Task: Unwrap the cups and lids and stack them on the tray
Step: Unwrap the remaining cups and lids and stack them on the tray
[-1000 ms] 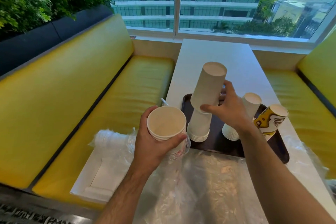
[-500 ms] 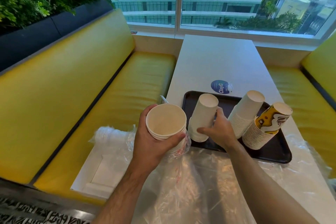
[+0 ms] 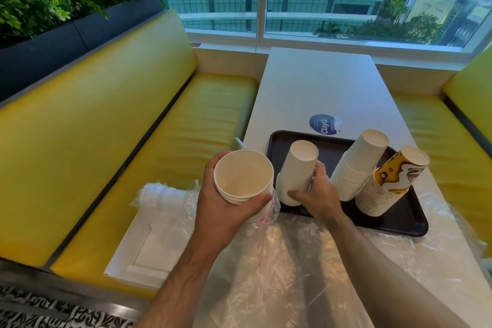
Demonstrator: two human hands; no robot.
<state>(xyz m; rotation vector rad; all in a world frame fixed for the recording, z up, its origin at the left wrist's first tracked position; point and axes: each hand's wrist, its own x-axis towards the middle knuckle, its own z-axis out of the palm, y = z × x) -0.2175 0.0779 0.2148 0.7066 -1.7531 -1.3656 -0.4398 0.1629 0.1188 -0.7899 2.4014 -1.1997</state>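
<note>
A dark tray (image 3: 404, 224) sits on the white table (image 3: 319, 88). My left hand (image 3: 226, 210) grips a nested stack of white paper cups (image 3: 243, 176), mouth up, with clear wrap hanging off its lower end. My right hand (image 3: 316, 192) holds an upside-down stack of white cups (image 3: 298, 168) that stands on the tray's left side. Two more inverted stacks lean on the tray: a white one (image 3: 359, 165) and one topped by a yellow printed cup (image 3: 394, 178). A wrapped sleeve of clear lids (image 3: 162, 192) lies on the bench.
Crumpled clear plastic wrap (image 3: 292, 269) covers the near end of the table. A white cardboard box (image 3: 149, 250) rests on the yellow bench (image 3: 159, 141) to the left. A blue round sticker (image 3: 323, 124) lies beyond the tray. Another yellow bench (image 3: 452, 141) runs along the right.
My right hand lowered the lifted cups onto the stack at the tray's left and still holds it. My left hand kept its cup stack in place.
</note>
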